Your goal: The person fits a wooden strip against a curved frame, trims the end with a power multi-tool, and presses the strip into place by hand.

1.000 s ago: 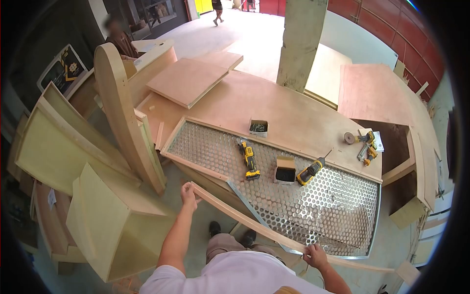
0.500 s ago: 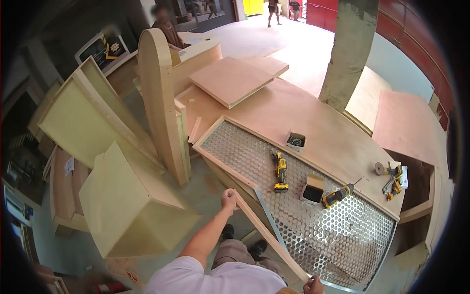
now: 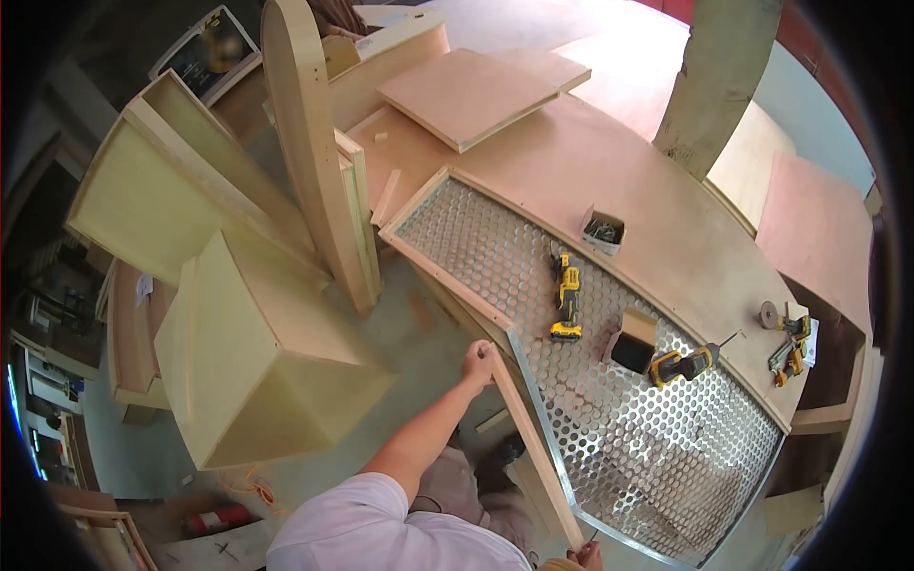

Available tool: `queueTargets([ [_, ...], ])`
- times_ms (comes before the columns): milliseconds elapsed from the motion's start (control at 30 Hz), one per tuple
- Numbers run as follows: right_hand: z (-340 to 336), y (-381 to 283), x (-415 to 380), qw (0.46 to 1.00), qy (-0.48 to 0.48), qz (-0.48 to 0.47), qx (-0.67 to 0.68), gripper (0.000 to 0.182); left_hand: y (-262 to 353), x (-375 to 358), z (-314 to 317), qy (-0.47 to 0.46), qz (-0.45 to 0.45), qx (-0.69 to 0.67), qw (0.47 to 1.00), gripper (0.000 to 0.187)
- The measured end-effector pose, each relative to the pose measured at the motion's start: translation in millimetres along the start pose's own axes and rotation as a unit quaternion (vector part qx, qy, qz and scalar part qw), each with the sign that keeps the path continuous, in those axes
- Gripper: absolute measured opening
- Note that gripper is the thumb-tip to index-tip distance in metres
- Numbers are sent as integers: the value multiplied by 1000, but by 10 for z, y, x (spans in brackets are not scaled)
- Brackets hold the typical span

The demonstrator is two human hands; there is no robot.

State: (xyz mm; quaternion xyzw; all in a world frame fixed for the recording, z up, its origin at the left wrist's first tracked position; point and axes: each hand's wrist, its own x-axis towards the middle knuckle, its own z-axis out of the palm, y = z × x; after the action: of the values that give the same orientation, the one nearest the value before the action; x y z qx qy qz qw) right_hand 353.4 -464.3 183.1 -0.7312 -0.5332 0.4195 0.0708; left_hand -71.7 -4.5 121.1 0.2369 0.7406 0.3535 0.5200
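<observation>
A long wooden strip [image 3: 535, 447] runs along the near left edge of the perforated metal panel [image 3: 609, 400]. My left hand [image 3: 480, 364] is closed around its upper end, close to the corner of the panel's wooden frame [image 3: 447, 274]. At the strip's lower end, near the bottom of the view, my right hand [image 3: 588, 556] is closed on it and partly cut off by the image edge. On the panel lie a yellow and black power tool [image 3: 566, 297], an open box [image 3: 632, 343] and a yellow drill [image 3: 684, 365].
A box of screws [image 3: 603, 230] and more tools [image 3: 788, 344] are on the wooden surface [image 3: 609, 143]. Wooden panels [image 3: 476, 95] lie behind. Upright and angled wooden pieces [image 3: 257, 352] stand at left; a concrete pillar [image 3: 719, 86] rises behind. Another person's arm shows at top.
The view has tilted down and shifted. My left hand and the strip's upper end have moved right, closer to the panel's edge. Both hands still hold the strip.
</observation>
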Motion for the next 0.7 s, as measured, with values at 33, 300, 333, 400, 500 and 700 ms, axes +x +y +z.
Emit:
queueTargets([
  [33,46,41,-18,1000,5,-3,-8,39,7,-7,52,-3,-2,-1,1000,31],
  [300,532,494,55,990,23,-33,-132,37,-607,546,400,61,105,43,992,55],
  [333,450,262,19,993,10,75,-91,33,-503,441,408,14,32,-36,999,54],
  [400,391,34,71,990,12,106,-96,32,-373,294,405,-42,-9,-72,996,55],
  [500,458,36,132,989,3,117,-88,33,-328,305,462,-66,-16,-78,995,53],
  [700,587,34,313,995,21,82,-45,39,-162,372,614,-44,-24,-55,997,41],
])
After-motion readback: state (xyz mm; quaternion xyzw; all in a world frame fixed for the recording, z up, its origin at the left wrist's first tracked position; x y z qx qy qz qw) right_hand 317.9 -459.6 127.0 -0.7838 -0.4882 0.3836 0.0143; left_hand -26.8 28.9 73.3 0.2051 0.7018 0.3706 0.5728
